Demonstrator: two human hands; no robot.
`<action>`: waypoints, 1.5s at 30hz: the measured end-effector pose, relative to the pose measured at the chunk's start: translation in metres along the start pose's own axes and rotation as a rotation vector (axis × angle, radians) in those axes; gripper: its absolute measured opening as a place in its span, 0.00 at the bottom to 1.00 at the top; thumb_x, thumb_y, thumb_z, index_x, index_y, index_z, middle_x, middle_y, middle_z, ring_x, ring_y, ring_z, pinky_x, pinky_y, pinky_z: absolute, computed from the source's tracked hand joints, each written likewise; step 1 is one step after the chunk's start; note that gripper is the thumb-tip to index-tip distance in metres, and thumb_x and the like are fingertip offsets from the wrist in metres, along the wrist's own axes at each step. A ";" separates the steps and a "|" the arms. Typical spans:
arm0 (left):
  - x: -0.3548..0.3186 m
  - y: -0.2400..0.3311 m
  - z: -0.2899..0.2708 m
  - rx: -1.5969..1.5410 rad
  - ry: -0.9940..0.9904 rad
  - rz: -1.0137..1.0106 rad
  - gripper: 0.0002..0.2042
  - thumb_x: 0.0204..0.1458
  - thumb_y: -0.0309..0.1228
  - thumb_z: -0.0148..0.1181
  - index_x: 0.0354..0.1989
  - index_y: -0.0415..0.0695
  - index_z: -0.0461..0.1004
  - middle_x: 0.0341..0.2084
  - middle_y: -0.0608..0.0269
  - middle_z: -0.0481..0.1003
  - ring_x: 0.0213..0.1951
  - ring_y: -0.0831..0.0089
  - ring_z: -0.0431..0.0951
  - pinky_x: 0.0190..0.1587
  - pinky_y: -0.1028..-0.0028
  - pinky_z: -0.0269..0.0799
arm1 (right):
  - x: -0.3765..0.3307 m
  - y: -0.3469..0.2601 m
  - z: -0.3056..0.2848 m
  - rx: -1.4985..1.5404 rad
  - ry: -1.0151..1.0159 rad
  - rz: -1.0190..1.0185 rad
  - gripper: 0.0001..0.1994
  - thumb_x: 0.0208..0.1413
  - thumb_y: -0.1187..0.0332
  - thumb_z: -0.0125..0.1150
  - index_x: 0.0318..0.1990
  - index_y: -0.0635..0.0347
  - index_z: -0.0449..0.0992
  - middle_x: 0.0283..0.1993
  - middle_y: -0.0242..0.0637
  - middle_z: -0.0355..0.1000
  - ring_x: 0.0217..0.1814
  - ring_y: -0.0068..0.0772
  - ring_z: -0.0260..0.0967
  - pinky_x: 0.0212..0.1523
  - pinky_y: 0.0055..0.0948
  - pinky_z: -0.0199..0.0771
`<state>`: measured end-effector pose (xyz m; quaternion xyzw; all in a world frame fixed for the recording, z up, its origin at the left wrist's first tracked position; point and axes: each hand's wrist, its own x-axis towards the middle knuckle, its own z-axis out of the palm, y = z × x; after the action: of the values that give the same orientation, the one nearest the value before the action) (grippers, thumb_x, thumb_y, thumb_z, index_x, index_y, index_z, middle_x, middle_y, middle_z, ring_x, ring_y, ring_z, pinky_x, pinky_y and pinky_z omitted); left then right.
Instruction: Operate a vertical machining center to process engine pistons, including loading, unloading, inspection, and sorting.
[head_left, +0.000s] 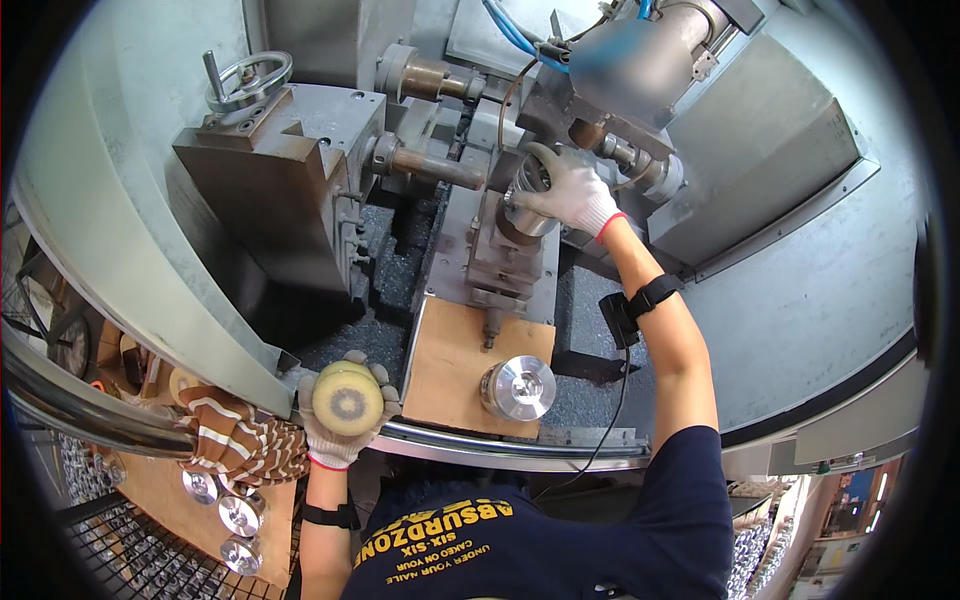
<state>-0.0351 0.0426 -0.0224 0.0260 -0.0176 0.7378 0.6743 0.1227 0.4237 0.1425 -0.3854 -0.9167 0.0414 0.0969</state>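
Observation:
My left hand (318,432), in a pale work glove, is closed around a thick yellow round block (347,398) with a grey worn ring on top. It holds the block by the machine's front edge. Farther in, my gloved right hand (572,190) curls its thumb and fingers around a silver metal piston (535,220) at the fixture (508,262). The palm hides part of this piston. Another silver piston (522,388) stands upright, flat round face up, on a wooden board (440,375) between my arms.
Left of the fixture, a machine block (270,180) carries a handwheel (250,82) and a spindle (435,165) pointing inward. A blurred machine head (630,65) with blue hoses is at the back. Several pistons (240,515) and a striped brown cloth (235,435) lie lower left.

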 end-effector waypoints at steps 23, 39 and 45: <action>-0.003 -0.009 0.005 0.002 -0.018 0.029 0.34 0.56 0.57 0.59 0.61 0.41 0.65 0.55 0.40 0.70 0.56 0.41 0.72 0.61 0.45 0.69 | -0.145 -0.091 0.020 0.223 0.269 -0.398 0.35 0.42 0.53 0.69 0.59 0.56 0.69 0.54 0.55 0.68 0.56 0.54 0.68 0.55 0.45 0.70; -0.221 -0.022 -0.066 -0.040 0.686 0.214 0.32 0.64 0.57 0.42 0.68 0.46 0.60 0.59 0.46 0.68 0.62 0.46 0.67 0.64 0.43 0.62 | -0.331 -0.168 0.092 2.093 -0.732 0.590 0.40 0.57 0.36 0.52 0.65 0.63 0.63 0.60 0.55 0.68 0.58 0.55 0.71 0.51 0.47 0.78; -0.157 0.097 -0.083 -0.111 0.740 0.547 0.36 0.62 0.63 0.37 0.66 0.45 0.59 0.63 0.52 0.65 0.61 0.48 0.67 0.64 0.44 0.61 | -0.338 -0.179 0.075 2.317 -0.837 0.716 0.43 0.56 0.32 0.51 0.65 0.62 0.63 0.57 0.58 0.68 0.56 0.61 0.71 0.45 0.50 0.80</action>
<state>-0.1190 -0.1170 -0.1145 -0.2809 0.1786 0.8461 0.4162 0.2134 0.0570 0.0465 -0.2579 -0.1520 0.9520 0.0636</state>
